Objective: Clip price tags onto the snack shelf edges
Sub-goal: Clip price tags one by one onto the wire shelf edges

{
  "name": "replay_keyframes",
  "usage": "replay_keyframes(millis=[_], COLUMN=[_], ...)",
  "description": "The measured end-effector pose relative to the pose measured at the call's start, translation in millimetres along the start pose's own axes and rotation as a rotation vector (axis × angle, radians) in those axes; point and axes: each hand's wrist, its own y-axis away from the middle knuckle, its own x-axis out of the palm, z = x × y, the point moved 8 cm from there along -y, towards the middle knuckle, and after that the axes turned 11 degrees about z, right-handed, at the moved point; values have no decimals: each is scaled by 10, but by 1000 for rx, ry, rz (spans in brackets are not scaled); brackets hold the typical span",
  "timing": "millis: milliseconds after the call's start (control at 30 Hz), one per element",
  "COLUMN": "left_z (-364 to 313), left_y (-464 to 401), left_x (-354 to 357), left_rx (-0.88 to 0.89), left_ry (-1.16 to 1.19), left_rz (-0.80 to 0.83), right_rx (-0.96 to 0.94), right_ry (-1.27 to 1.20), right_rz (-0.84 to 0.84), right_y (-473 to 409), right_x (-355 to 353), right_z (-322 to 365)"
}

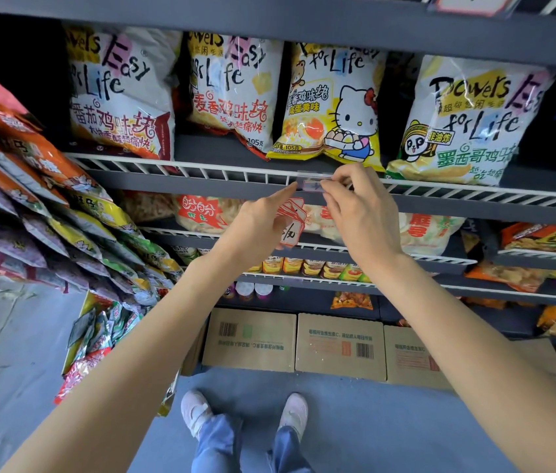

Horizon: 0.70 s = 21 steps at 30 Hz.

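Both hands are up at the white wire rail [201,172] on the front edge of the snack shelf [222,186]. The right hand [360,213] has its fingers curled, pinching a clear plastic tag clip [312,180] that sits on the rail, just below the Hello Kitty chip bag [334,107]. The left hand [263,220] has its index finger stretched out, tip touching the left end of the clip; its other fingers are curled around a small stack of red-bordered price tags [292,221] with handwriting on them, held below the shelf edge. Three more white "Easy for Life" chip bags [119,93] stand on the same shelf, two left of the Kitty bag and one right. Another tag [467,3] hangs on the shelf edge above, top right. Lower shelves carry more snack packs. Hanging snack strips [48,206] fill the left side. Cardboard boxes [338,346] sit on the floor [13,336] under the shelves, with the person's light shoes [198,411] and jeans at the bottom.
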Motion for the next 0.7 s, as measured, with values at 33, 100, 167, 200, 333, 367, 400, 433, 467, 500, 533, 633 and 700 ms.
replay_keyframes(millis=[33,100,167,200,333,367,400,433,467,500,533,633,700], left_z=[12,17,-5,-20,-37,-39,-50,-52,-56,-50,-46,4,34], left_y=[-4,-4,4,12,59,79,105,130,158,176,193,208,213], left_x=[6,12,15,17,4,9,11,13,1,-22,-48,-139,-205], left_rx=[-7,-18,-18,-18,-34,-36,-35,-32,-25,-15,-7,7,8], left_ry=[4,10,39,56,40,51,70,94,125,153,180,249,276], left_rz=[-1,-14,-34,-45,-157,-182,-201,-223,-243,-263,-279,-320,-346], right_rx=[2,5,-5,-13,-32,-33,-35,-42,-50,-52,-44,-10,0], right_ry=[-13,-39,-45,-43,-16,-15,-14,-12,-7,-3,-2,-6,-11], right_rz=[6,15,29,37,80,90,99,108,119,135,156,190,204], right_y=[8,23,36,40,38,35,35,38,45,49,54,54,45], right_x=[4,13,32,42,54,48,44,40,44,51,64,77,73], right_z=[-4,-13,-11,-8,-11,-9,-5,3,14,18,15,19,36])
